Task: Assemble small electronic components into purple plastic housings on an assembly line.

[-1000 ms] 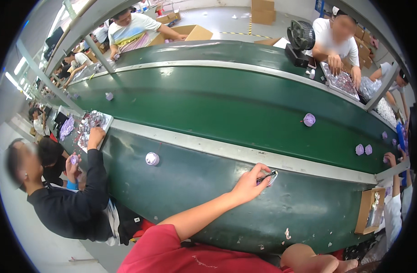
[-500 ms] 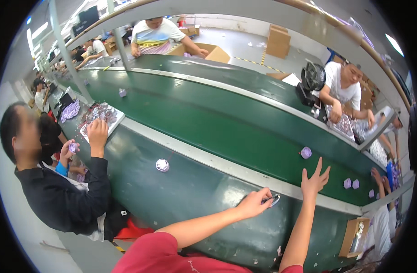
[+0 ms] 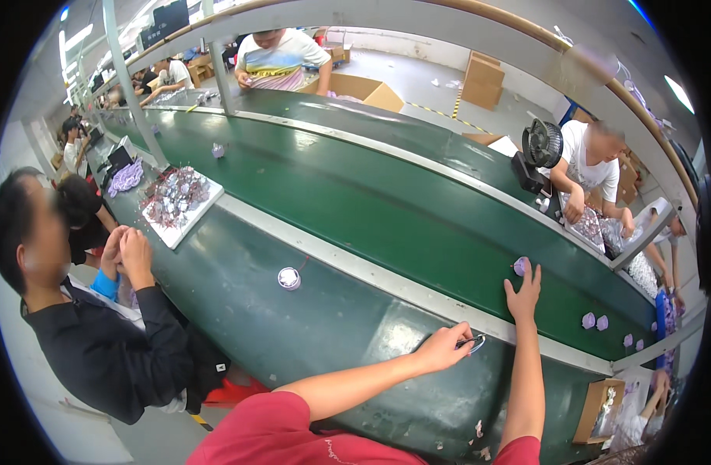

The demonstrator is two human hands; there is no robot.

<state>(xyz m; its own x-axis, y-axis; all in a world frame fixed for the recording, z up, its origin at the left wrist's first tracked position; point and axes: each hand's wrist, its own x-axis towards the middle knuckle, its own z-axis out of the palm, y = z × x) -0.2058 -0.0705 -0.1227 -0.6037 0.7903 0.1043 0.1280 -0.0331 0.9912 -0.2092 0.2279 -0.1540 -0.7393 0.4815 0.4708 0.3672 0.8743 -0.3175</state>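
My left hand (image 3: 451, 346) is closed on a small dark object with a shiny curved end (image 3: 476, 343), held low over the near side of the work surface; its kind is hard to make out. Over the green conveyor belt, my right hand (image 3: 524, 296) has its fingers apart around a small purple cup-shaped part (image 3: 519, 266). The index finger overlaps the part's edge, and I cannot tell whether it touches. Left of my hands, another purple part with a white top (image 3: 289, 278) and a thin red wire sits on the near work surface.
Several purple parts (image 3: 595, 322) lie farther right on the belt. A metal rail (image 3: 355, 271) divides belt from bench. On the left, a co-worker (image 3: 99, 310) sits by a white tray (image 3: 173, 236) of small wired pieces. A cardboard box (image 3: 590, 415) stands at the near right.
My right hand has moved farther out over the belt to the purple part. My left hand stays closed on the small object. The co-worker at left has brought both hands together away from the tray.
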